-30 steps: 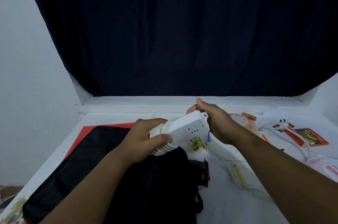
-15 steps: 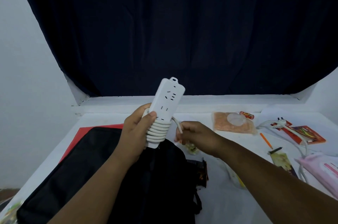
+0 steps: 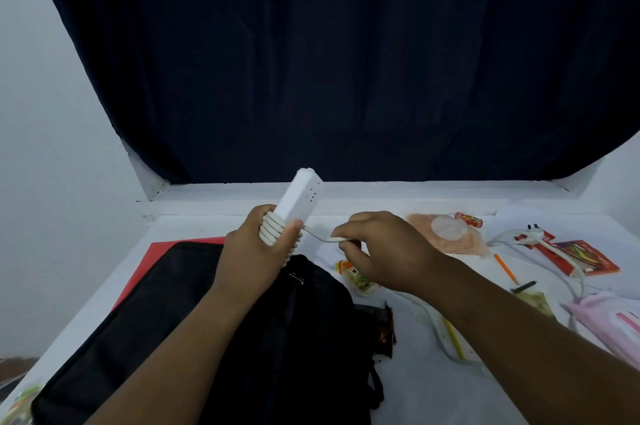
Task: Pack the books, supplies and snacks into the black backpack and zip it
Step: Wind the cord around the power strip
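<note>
My left hand (image 3: 252, 254) grips a white power strip (image 3: 298, 197) held upright, with several turns of its white cord wound round its lower end. My right hand (image 3: 377, 251) pinches the loose cord (image 3: 317, 235) just right of the strip; the cord trails across the table to its plug (image 3: 530, 238) at the right. The black backpack (image 3: 194, 338) lies flat on the white table (image 3: 415, 397) under my left forearm, over a red book (image 3: 156, 253) that shows at its far left edge.
Scattered on the right of the table: an orange snack bag (image 3: 460, 242), a small red candy (image 3: 469, 219), a red packet (image 3: 585, 256), an orange pencil (image 3: 505, 268), a pink pack (image 3: 620, 324), a yellow ruler (image 3: 453, 338). A dark wrapper (image 3: 382, 329) lies beside the backpack. A dark curtain hangs behind.
The power strip went from lying sideways in both hands to upright in my left hand. My right hand left the strip's end, took the loose cord, and has risen level with the coils.
</note>
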### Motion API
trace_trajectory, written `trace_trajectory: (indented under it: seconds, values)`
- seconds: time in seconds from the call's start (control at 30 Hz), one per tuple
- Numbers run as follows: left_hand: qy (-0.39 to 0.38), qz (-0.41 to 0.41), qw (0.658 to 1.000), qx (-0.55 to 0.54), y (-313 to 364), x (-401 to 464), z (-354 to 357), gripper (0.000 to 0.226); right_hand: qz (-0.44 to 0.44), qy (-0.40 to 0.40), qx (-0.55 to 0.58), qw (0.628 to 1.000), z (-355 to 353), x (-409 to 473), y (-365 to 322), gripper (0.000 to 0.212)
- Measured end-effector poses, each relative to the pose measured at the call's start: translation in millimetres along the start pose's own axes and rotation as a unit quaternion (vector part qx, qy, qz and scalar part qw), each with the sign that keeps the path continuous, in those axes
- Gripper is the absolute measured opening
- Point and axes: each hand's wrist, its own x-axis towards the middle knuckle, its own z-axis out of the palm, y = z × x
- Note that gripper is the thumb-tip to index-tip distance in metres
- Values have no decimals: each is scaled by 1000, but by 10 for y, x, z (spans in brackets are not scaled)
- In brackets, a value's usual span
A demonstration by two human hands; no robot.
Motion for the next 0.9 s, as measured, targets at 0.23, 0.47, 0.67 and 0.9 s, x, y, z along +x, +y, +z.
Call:
trace_trajectory:
  seconds: [0.23,0.47,0.67,0.9]
  values:
    - [-151,75,979,116,4,-3,-84,46,-45,68,80,993,-175,111,-76,12]
    - [-126,112,979,113,107,-78,-24,55,-40,107,114,987,-180,218,-217,13]
    - [-106,116,983,96,160,-67,-68,30,-39,194,113,974,-176,224,-135,17]
    - [-108,50,993,-25,145,-34,-172,12,159,37,286,944,-135,-1,38,50]
